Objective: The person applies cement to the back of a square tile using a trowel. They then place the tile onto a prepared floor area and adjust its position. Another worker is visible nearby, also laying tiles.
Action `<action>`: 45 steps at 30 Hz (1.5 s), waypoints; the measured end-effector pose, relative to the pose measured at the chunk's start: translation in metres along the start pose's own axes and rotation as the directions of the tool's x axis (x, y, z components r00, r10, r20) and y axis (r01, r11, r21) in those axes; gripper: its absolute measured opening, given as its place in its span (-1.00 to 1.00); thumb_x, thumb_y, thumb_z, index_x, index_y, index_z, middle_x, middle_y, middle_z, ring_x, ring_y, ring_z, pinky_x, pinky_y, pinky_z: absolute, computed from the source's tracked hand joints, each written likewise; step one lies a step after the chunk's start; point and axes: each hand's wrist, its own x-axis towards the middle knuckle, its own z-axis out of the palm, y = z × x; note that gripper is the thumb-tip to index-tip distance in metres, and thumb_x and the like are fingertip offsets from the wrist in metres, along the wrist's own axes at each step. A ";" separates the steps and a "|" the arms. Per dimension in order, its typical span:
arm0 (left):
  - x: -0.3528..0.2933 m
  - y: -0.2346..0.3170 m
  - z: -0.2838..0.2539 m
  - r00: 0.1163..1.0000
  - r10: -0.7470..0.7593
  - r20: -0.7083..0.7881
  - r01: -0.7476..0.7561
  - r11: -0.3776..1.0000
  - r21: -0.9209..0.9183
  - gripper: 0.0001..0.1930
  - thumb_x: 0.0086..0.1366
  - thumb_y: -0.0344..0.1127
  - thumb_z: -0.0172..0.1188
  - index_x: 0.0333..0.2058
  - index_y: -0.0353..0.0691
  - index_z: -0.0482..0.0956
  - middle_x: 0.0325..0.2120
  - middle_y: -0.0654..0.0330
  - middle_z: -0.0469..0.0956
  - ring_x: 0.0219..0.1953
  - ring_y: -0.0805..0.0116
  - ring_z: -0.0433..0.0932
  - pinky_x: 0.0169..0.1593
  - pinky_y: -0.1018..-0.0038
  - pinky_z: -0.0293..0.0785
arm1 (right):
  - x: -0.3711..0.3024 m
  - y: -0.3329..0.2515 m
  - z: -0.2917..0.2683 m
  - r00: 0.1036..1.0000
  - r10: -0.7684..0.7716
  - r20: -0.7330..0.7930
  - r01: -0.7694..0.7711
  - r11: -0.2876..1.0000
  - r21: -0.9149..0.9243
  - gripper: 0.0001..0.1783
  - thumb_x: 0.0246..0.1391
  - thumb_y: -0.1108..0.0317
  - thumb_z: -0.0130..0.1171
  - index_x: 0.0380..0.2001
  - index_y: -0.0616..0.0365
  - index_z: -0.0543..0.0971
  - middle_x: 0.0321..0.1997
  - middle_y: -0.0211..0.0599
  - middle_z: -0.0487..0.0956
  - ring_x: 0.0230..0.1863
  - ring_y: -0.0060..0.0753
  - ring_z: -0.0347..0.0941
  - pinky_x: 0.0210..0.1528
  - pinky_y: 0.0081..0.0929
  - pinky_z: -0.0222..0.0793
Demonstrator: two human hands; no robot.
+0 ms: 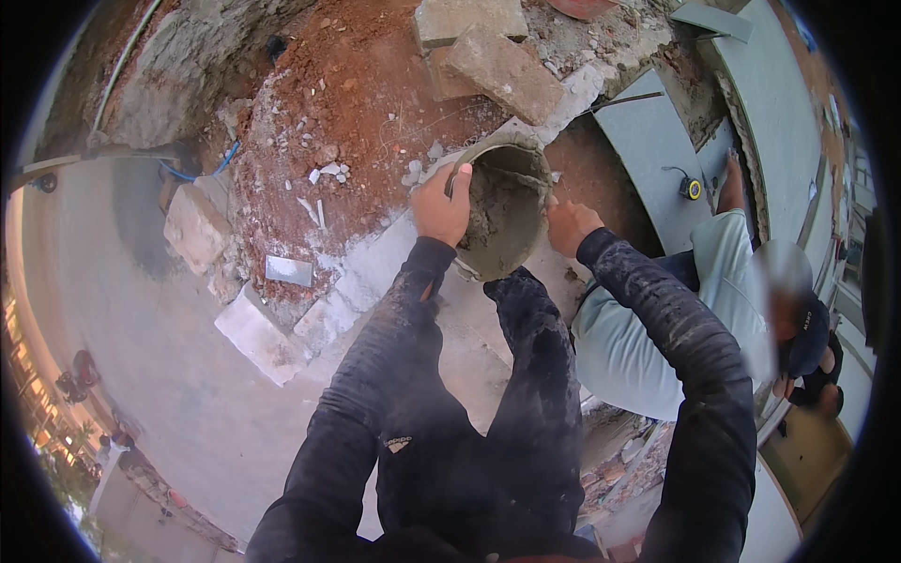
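Note:
A round bucket [522, 158], coated with grey residue, is tipped so that its mouth faces me. Wet grey mortar [502, 225] clings inside it. My left hand [443, 206] grips the rim on the left, thumb over the edge. At the opposite side my right hand [571, 225] is closed against the rim; its fingertips are partly hidden. The bucket is above a pale masonry ledge, just beyond my dark-trousered leg [530, 319]. Whether its base rests on anything is hidden.
Stone blocks [502, 73] lie beyond the bucket, on red soil [361, 70]. Left are a broken slab [258, 333] and a small metallic-looking plate [288, 270]. A person in pale clothing [629, 361] is close on my right, near grey panels [648, 141] and a yellow-black tape measure [692, 189].

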 end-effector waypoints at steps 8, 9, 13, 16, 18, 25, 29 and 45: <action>-0.009 -0.003 0.012 0.998 0.043 -0.041 -0.045 0.999 -0.028 -0.68 0.27 -0.11 0.11 -0.28 -0.28 0.59 -0.50 -0.09 0.56 -0.41 -0.05 0.57 -0.30 0.29 0.43 | -0.025 -0.001 0.006 0.914 -0.110 0.390 -0.043 0.931 0.363 -0.59 -0.20 0.38 0.09 -0.23 0.43 0.44 -0.38 0.17 0.58 -0.26 0.01 0.57 -0.18 -0.17 0.46; -0.006 0.000 0.009 0.999 0.014 -0.031 -0.016 0.999 -0.038 -0.68 0.27 -0.11 0.11 -0.28 -0.28 0.59 -0.50 -0.08 0.57 -0.41 -0.05 0.57 -0.29 0.29 0.44 | -0.041 -0.004 -0.001 0.912 -0.094 0.400 -0.086 0.908 0.411 -0.58 -0.20 0.38 0.10 -0.21 0.40 0.42 -0.35 0.17 0.57 -0.27 0.02 0.56 -0.20 -0.15 0.46; 0.000 -0.008 0.000 1.000 -0.002 -0.020 0.002 0.999 -0.033 -0.68 0.27 -0.11 0.11 -0.29 -0.29 0.60 -0.50 -0.07 0.57 -0.43 -0.01 0.57 -0.28 0.30 0.43 | -0.120 -0.012 -0.018 1.000 0.016 -0.012 -0.010 0.938 0.346 -0.61 -0.16 0.39 0.11 -0.21 0.38 0.41 -0.41 0.14 0.57 -0.27 0.13 0.54 -0.19 -0.11 0.45; -0.004 -0.023 -0.006 0.999 0.030 -0.039 -0.029 0.999 0.014 -0.68 0.26 -0.11 0.12 -0.28 -0.30 0.60 -0.51 -0.06 0.57 -0.44 0.02 0.57 -0.28 0.31 0.43 | -0.143 -0.030 -0.015 0.999 -0.021 0.025 0.010 0.926 0.378 -0.62 -0.13 0.37 0.12 -0.20 0.31 0.38 -0.41 0.13 0.56 -0.30 0.16 0.53 -0.21 -0.08 0.45; -0.004 -0.012 -0.001 0.999 -0.033 -0.023 0.030 0.995 -0.092 -0.67 0.26 -0.10 0.12 -0.27 -0.30 0.60 -0.51 -0.07 0.57 -0.43 0.03 0.58 -0.28 0.31 0.43 | -0.133 -0.049 0.011 0.995 -0.072 0.073 0.040 0.929 0.367 -0.61 -0.13 0.34 0.15 -0.19 0.25 0.36 -0.43 0.15 0.55 -0.32 0.18 0.53 -0.22 -0.06 0.44; -0.007 -0.015 0.001 0.999 -0.017 0.041 0.017 1.000 -0.012 -0.65 0.27 -0.09 0.11 -0.24 -0.31 0.59 -0.47 -0.04 0.59 -0.39 0.10 0.59 -0.22 0.36 0.42 | -0.054 -0.038 0.042 0.999 0.037 0.017 -0.041 0.947 0.319 -0.70 -0.03 0.39 0.08 -0.20 0.26 0.39 -0.32 0.04 0.57 -0.21 0.12 0.53 -0.20 -0.08 0.45; 0.004 -0.007 -0.005 0.994 -0.074 0.078 0.078 0.996 -0.045 -0.61 0.28 -0.05 0.11 -0.23 -0.34 0.59 -0.45 -0.01 0.60 -0.35 0.25 0.59 -0.17 0.41 0.43 | -0.091 0.003 -0.009 0.990 0.003 -0.139 0.030 0.972 0.232 -0.65 -0.07 0.36 0.15 -0.17 0.18 0.39 -0.31 0.00 0.57 -0.28 0.07 0.54 -0.25 -0.12 0.47; -0.012 -0.027 0.009 0.998 -0.060 -0.026 0.058 0.997 -0.059 -0.65 0.30 -0.14 0.13 -0.25 -0.39 0.57 -0.49 0.14 0.58 -0.40 0.47 0.47 -0.26 0.47 0.39 | 0.034 0.057 0.042 0.979 -0.198 0.041 0.187 0.964 0.191 -0.72 -0.21 0.51 0.08 -0.32 0.36 0.52 -0.32 0.19 0.56 -0.17 0.11 0.53 -0.15 -0.16 0.47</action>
